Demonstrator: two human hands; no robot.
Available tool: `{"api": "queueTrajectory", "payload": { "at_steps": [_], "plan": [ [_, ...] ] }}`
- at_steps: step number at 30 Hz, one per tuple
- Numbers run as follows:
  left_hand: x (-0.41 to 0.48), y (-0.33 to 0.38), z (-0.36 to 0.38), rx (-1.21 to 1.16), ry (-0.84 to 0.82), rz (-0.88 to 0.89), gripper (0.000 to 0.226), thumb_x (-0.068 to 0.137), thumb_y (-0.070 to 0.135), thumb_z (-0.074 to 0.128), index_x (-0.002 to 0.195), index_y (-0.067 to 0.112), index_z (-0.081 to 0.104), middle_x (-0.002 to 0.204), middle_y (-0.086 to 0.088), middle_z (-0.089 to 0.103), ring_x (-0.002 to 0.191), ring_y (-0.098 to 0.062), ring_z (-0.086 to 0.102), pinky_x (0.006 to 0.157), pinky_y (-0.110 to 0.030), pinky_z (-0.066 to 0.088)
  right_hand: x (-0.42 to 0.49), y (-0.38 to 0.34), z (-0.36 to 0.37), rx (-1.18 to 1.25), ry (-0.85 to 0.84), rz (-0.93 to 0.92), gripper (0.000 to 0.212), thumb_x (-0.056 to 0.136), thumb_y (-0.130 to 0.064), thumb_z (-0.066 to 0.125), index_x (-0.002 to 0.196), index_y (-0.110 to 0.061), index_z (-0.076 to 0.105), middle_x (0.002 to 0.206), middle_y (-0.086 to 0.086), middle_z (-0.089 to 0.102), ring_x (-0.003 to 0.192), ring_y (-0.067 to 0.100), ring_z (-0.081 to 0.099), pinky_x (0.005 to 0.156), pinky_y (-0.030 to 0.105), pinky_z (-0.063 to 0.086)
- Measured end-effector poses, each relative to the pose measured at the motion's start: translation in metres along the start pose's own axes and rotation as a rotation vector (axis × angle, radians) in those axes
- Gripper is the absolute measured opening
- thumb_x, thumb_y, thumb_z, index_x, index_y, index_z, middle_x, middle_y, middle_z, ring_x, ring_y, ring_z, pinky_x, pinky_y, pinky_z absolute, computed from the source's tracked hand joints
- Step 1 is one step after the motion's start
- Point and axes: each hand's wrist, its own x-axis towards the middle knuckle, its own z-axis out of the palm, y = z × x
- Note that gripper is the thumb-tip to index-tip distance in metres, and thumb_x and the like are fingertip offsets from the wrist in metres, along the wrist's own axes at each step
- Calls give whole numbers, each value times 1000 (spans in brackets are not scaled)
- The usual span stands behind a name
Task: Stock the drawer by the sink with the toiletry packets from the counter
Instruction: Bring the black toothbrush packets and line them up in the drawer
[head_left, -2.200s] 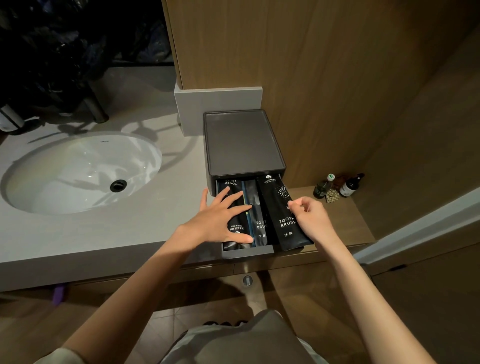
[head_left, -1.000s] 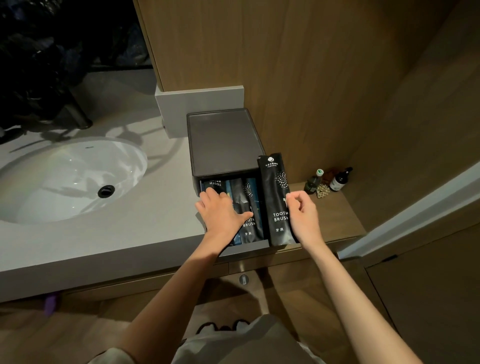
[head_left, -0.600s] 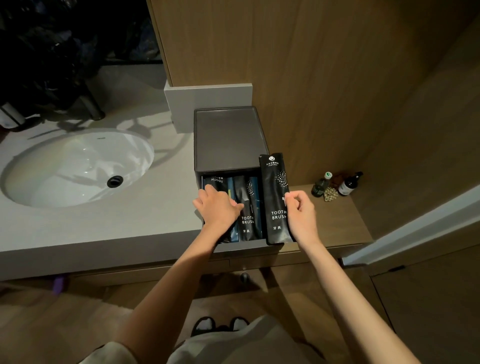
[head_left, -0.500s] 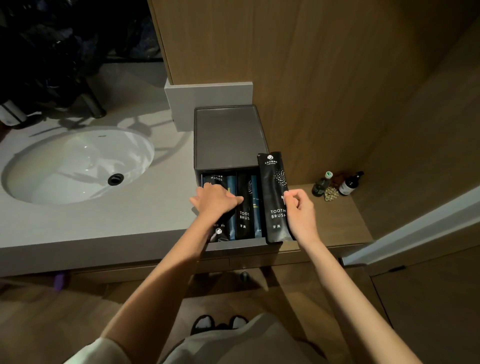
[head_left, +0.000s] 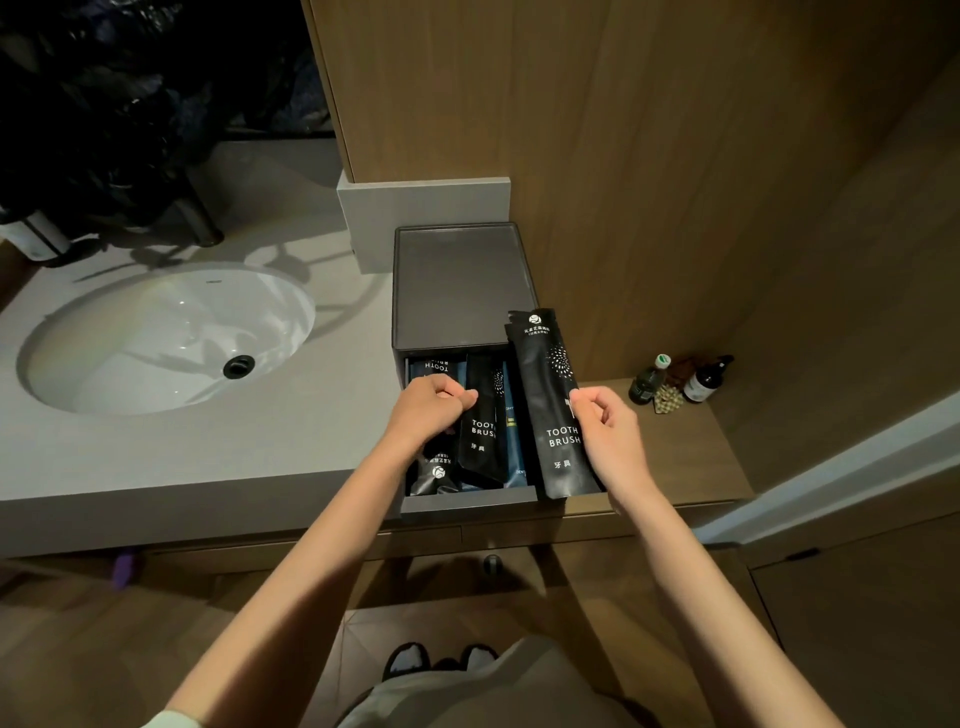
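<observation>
Head view, drawer: the dark grey box drawer (head_left: 467, 503) stands pulled out toward the near edge of the pale grey stone tabletop (head_left: 311, 447), right of the white oval sink (head_left: 156, 332).
Left hand: the left hand (head_left: 428, 413) is over the drawer's left half, its fingers (head_left: 451, 389) curled and pinching the left edge of a short black foil toothbrush packet (head_left: 483, 426).
Short packet: tilted up in the middle of the drawer.
Right hand: the right hand (head_left: 608, 423) has its fingers curled, pinching the right edge of a long black foil toothbrush packet (head_left: 550, 395).
Long packet: slanted along the drawer's right side, with its far end raised over the box's top corner and its near end at the drawer's near right corner. Whether it is inside or just outside cannot be told.
Other contents: blue packets (head_left: 511, 415) and another black packet (head_left: 436, 475) lie in the drawer.
Right side: small dark bottles (head_left: 649, 382) stand on the wooden ledge (head_left: 675, 457).
</observation>
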Motion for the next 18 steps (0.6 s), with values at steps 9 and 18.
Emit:
{"api": "queueTrajectory", "payload": {
  "at_steps": [9,18],
  "plan": [
    [-30,9,7,-475,-273,-179,14,82,22,72,85,12,65,68,-6,65,42,-5,56,51,-18,54,-12,-19,25,121,-57,164,13,97,-18,50,93,-8,58,91,6,62,84,14,58,71,25,48],
    [-46,-3,-6,-313,-306,-11,14,78,32,76,84,19,72,76,2,68,57,-5,53,51,-15,44,-15,-16,18,53,-27,214,19,93,-14,57,73,-14,57,81,9,64,80,22,59,76,38,48]
  ]
}}
